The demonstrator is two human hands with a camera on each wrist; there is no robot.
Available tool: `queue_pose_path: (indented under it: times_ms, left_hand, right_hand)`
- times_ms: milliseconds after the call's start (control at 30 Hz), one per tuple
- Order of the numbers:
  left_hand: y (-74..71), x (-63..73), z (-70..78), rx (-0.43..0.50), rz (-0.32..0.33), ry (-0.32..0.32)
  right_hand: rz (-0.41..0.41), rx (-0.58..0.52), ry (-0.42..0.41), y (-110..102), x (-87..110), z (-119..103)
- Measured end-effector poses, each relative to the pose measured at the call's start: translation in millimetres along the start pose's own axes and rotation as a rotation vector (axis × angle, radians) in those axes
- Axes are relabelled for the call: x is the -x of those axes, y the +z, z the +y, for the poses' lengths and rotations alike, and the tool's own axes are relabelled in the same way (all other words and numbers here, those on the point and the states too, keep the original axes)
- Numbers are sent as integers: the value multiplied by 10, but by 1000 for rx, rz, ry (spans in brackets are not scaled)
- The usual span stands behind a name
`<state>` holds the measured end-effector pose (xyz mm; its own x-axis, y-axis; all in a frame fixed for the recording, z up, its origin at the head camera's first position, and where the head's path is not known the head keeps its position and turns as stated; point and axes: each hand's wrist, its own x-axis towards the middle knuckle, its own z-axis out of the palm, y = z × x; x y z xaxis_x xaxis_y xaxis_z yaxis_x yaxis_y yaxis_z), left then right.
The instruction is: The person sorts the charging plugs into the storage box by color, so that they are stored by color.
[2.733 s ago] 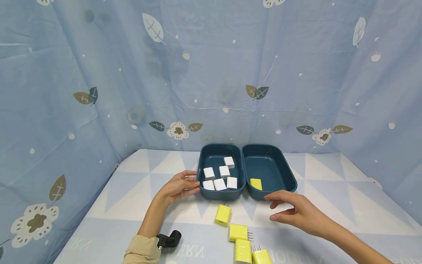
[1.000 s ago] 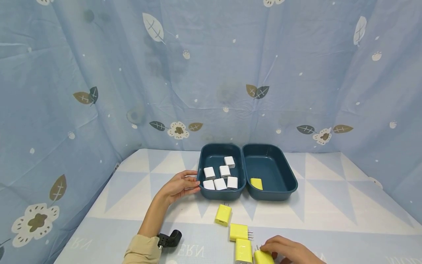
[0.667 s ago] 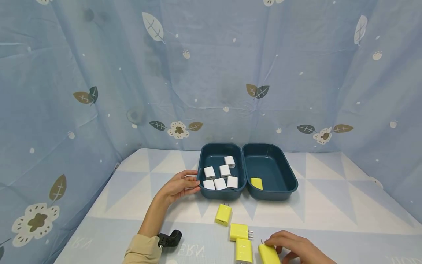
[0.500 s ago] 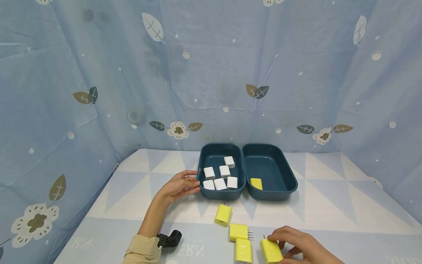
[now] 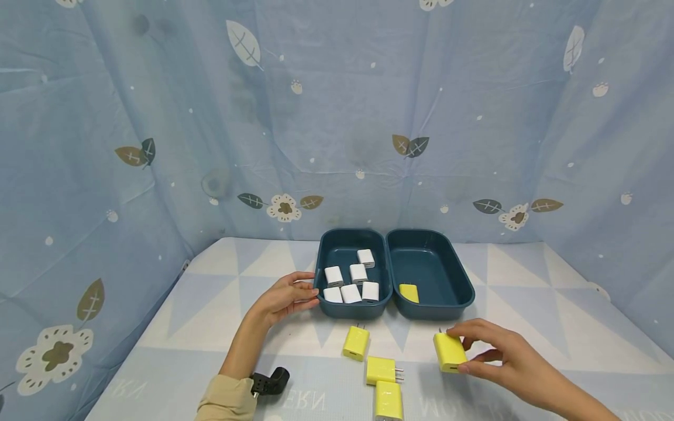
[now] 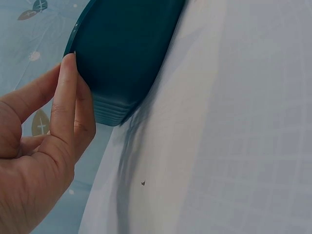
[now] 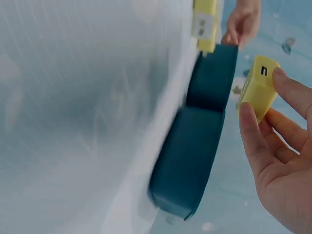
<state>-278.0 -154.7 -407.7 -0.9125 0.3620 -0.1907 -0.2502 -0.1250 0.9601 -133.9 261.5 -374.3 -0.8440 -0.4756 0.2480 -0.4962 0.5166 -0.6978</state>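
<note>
Since I follow this through three cameras from afar, I compare them. From the head view, I see the right hand (image 5: 511, 358) holding a yellow charger (image 5: 450, 352) in a narrow pinch, prongs away from the person, in front of the right bin (image 5: 434, 314). The right wrist view hides those prongs but gives me the port (image 7: 263, 71) clearly, with thumb and fingertips on opposite sides of the body; there I see it raised against the blue curtain (image 7: 229, 195).

The left hand (image 5: 286, 297) touches the left side of the left bin (image 5: 353, 311). My left wrist view brings its fingertips close together at the rim and shows a ribbed corner (image 6: 109, 113) that the head view does not; whether they grip the rim, I can't tell.

Only the head view lets me look inside both bins, which stand side by side: six white chargers (image 5: 358, 273) in the left, one yellow unit (image 5: 409, 293) near the front of the right. It also gives me three loose yellow chargers on the patterned cloth (image 5: 516, 304): one angled (image 5: 356, 343) nearest the bins, one sideways (image 5: 381, 371), one lowest (image 5: 388, 400).
</note>
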Motion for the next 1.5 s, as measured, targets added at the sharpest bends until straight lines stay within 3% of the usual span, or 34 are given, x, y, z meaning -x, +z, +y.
queue_pose_path:
  times_ms: [267,933,1233,1500]
  left_hand:
    - [2,7,-3,5,0,-2]
    - [2,12,7,9,-8,3]
    - [-3,12,6,24,-18,5]
    - [-4,11,4,25,-18,3]
  right_hand:
    - [52,-30,16,-187,-119,165]
    - [144,141,102,-416,-555,382]
    - [117,230,145,-419,-749,490]
    - [86,249,117,-366,-896,581]
